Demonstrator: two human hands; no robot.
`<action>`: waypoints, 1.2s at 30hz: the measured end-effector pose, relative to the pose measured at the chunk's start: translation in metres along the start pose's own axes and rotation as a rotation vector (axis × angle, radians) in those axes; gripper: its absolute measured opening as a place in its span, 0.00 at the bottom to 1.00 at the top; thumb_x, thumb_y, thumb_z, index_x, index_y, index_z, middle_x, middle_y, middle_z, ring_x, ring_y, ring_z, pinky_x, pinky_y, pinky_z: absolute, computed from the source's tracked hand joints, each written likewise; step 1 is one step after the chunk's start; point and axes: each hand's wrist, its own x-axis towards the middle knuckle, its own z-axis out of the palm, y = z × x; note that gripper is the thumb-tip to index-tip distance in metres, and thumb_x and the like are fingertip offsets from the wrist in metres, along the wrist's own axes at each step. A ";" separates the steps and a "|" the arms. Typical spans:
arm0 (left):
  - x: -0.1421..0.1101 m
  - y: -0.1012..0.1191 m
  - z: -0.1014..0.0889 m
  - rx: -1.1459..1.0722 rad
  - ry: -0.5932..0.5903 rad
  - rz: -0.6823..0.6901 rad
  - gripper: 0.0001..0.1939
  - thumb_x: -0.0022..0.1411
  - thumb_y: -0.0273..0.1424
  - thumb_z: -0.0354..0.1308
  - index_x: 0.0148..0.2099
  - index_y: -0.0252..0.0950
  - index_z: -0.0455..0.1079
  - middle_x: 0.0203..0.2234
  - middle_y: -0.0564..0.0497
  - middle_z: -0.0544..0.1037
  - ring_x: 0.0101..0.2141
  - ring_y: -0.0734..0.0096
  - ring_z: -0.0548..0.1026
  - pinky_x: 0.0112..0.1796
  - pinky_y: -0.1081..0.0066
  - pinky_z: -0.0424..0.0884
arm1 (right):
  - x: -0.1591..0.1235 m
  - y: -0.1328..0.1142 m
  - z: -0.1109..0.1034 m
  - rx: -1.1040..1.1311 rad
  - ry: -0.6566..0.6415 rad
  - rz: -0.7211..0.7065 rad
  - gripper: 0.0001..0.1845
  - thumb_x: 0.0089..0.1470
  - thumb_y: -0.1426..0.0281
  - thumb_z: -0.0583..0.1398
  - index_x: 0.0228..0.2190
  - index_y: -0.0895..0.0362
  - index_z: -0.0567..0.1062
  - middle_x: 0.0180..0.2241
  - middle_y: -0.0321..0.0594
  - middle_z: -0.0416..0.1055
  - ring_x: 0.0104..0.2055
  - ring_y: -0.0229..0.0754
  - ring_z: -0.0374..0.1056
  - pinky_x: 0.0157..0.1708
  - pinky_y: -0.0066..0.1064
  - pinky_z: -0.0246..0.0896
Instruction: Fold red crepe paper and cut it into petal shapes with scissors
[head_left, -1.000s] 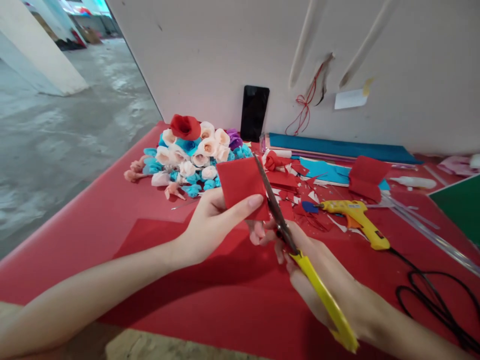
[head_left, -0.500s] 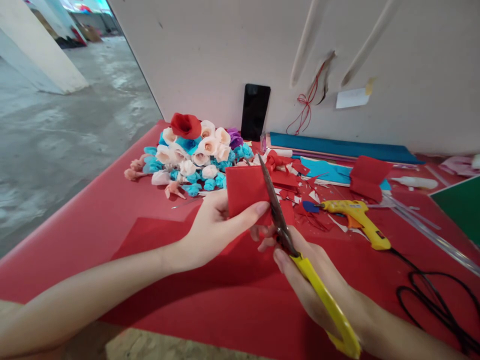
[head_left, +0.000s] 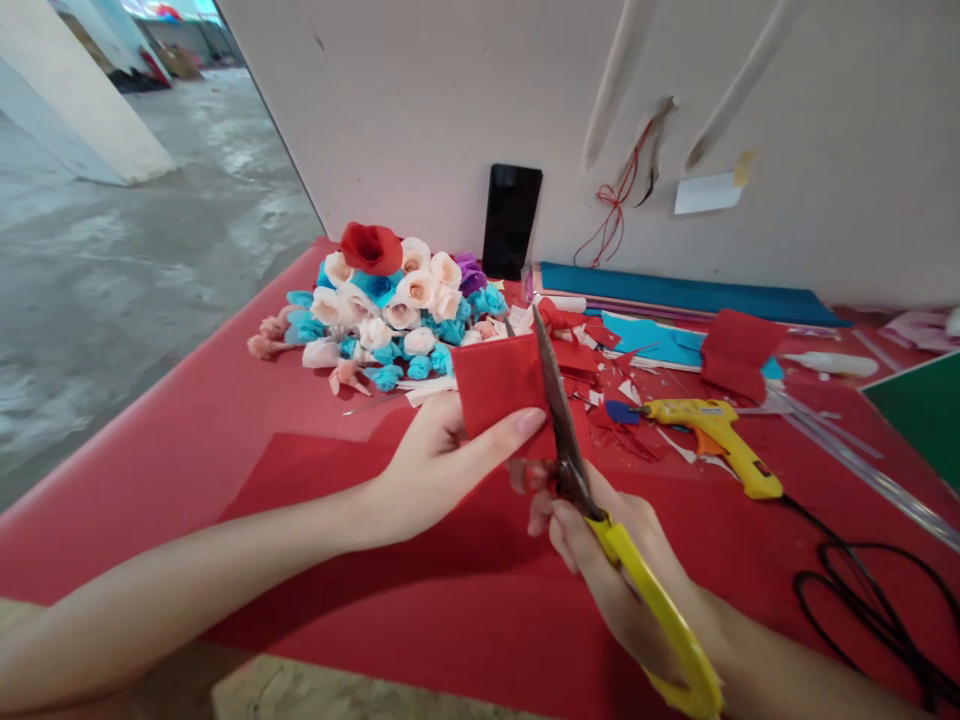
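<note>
In the head view, our left hand (head_left: 439, 465) pinches a flat red paper square (head_left: 499, 380) above the shiny red table (head_left: 187, 420), thumb on top, likely so it stays still. Our right hand (head_left: 652, 530) holds the metal scissors with yellow handles (head_left: 598, 518), one blade along the paper's right edge, maybe to line up. The yellow plastic glue gun (head_left: 705, 425) lies off right, perhaps giving us room.

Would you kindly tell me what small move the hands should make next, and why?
Probably the right hand should close the scissors slowly: their blades look parted around the red piece, and the left hand holds it with the thumb close to the front blade.
</note>
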 end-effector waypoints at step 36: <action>0.002 0.005 -0.007 -0.148 0.080 -0.008 0.16 0.60 0.34 0.56 0.21 0.35 0.71 0.16 0.54 0.74 0.19 0.76 0.71 0.24 0.75 0.68 | -0.001 -0.017 -0.007 0.020 -0.041 -0.008 0.07 0.56 0.71 0.48 0.36 0.54 0.64 0.24 0.34 0.64 0.20 0.32 0.57 0.18 0.23 0.55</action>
